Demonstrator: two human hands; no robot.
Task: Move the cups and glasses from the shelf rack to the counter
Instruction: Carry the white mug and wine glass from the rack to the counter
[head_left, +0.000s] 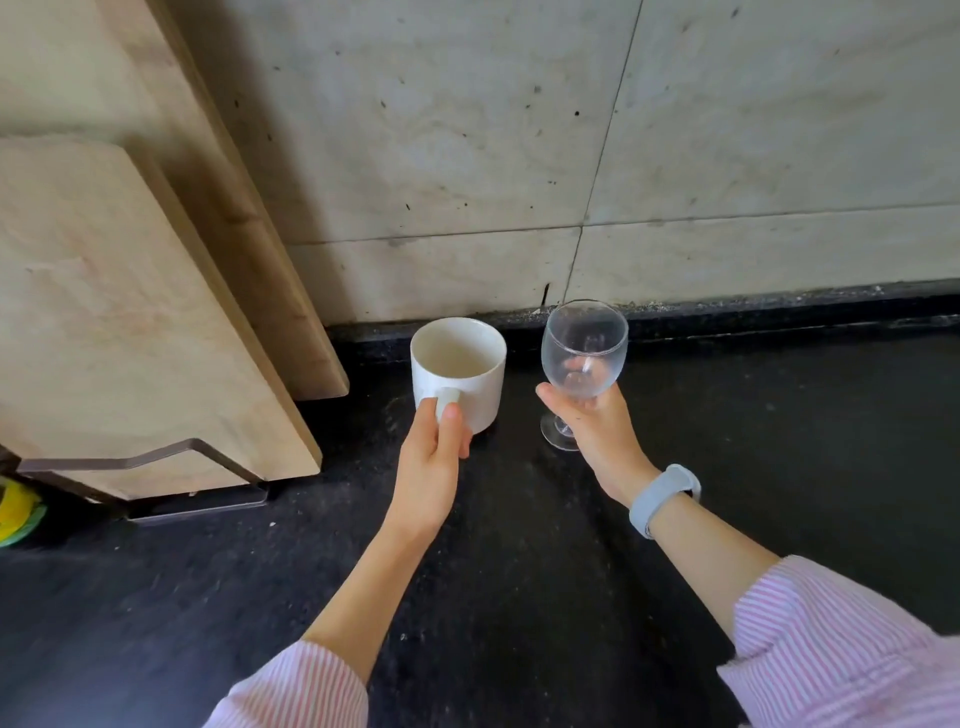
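A white mug (467, 364) stands upright on the black counter (519, 571) near the back wall. My left hand (434, 462) grips its handle from the near side. Just to its right is a clear stemmed glass (584, 340), upright, with its foot (556, 439) at or just above the counter. My right hand (597, 434) holds the glass under the bowl, fingers curled round the stem. The shelf rack is out of view.
Two wooden cutting boards (119, 312) lean in a dark metal holder (208, 488) at the left. A yellow-green object (15, 514) lies at the far left edge. A tiled wall (519, 156) closes off the back of the counter.
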